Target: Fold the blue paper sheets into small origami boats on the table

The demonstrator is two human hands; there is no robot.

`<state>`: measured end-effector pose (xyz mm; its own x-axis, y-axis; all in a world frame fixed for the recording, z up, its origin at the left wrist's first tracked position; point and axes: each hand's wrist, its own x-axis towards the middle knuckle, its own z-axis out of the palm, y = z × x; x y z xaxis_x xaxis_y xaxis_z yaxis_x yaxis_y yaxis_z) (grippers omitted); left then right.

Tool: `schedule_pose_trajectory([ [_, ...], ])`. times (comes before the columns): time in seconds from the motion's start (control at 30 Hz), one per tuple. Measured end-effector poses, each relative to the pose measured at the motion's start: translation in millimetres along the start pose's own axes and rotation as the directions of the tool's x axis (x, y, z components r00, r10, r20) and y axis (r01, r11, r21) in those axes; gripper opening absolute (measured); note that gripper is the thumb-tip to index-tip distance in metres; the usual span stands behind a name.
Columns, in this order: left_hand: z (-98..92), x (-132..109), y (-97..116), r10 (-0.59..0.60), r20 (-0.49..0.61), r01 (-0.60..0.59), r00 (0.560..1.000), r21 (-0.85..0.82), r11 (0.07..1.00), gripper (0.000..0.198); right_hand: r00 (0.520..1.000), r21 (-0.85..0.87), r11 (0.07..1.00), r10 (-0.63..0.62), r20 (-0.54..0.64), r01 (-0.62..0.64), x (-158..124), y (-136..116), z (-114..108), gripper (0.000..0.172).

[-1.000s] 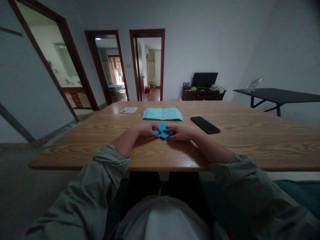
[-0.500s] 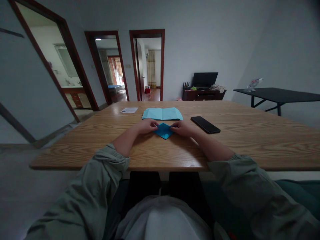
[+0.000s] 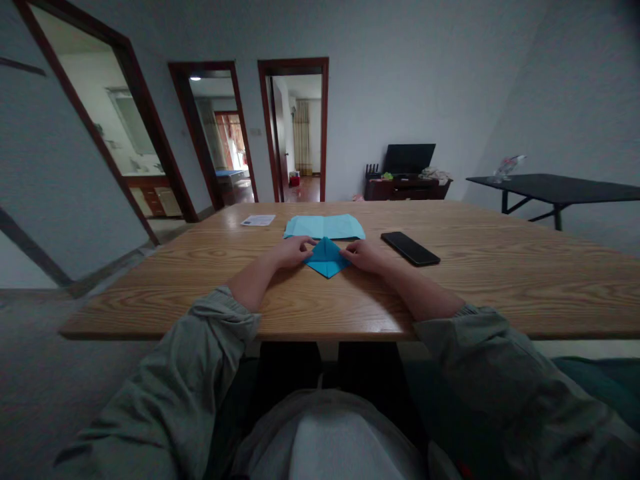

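A small folded piece of bright blue paper (image 3: pixel 327 259) lies on the wooden table (image 3: pixel 480 267) in front of me, its tip pointing up and away. My left hand (image 3: pixel 293 251) pinches its left corner with curled fingers. My right hand (image 3: pixel 364 255) pinches its right corner the same way. Both forearms rest on the table, sleeves pushed up.
A larger light blue folded sheet (image 3: pixel 325 227) lies just beyond the hands. A black phone (image 3: pixel 411 248) sits to the right, a small white slip (image 3: pixel 258 220) at the far left. A black side table (image 3: pixel 555 189) stands at the right wall, doorways behind.
The hands have moved apart from on top of the blue paper to its two side corners, and the paper has opened out into a wider shape with a raised tip.
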<state>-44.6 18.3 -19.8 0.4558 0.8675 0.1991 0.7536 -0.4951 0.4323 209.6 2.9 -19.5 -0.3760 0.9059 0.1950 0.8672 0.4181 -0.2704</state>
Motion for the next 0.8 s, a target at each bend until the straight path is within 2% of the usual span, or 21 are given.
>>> schedule_pose_trajectory([
  [0.17,7.1,1,0,0.067,-0.050,-0.062,0.996,0.100,0.993,0.047,0.995,-0.024,0.999,0.034,-0.094,-0.037,3,2,8,0.029],
  [0.27,8.1,-1,5,0.132,-0.062,-0.119,0.989,0.181,0.976,0.056,0.992,-0.014,1.000,-0.007,-0.122,0.006,3,4,10,0.036],
  [0.33,8.4,-2,8,0.148,-0.049,-0.132,0.988,0.245,0.961,0.054,0.992,-0.029,0.998,-0.065,-0.106,0.062,2,4,10,0.040],
  [0.5,10.9,-1,15,0.091,0.014,-0.090,0.996,0.367,0.926,0.043,0.993,-0.098,0.989,-0.115,-0.026,0.112,1,1,6,0.034],
  [0.8,14.1,5,13,0.045,0.117,-0.082,0.992,0.340,0.937,0.054,0.997,-0.106,0.992,-0.073,-0.026,0.070,0,-4,6,0.039],
])
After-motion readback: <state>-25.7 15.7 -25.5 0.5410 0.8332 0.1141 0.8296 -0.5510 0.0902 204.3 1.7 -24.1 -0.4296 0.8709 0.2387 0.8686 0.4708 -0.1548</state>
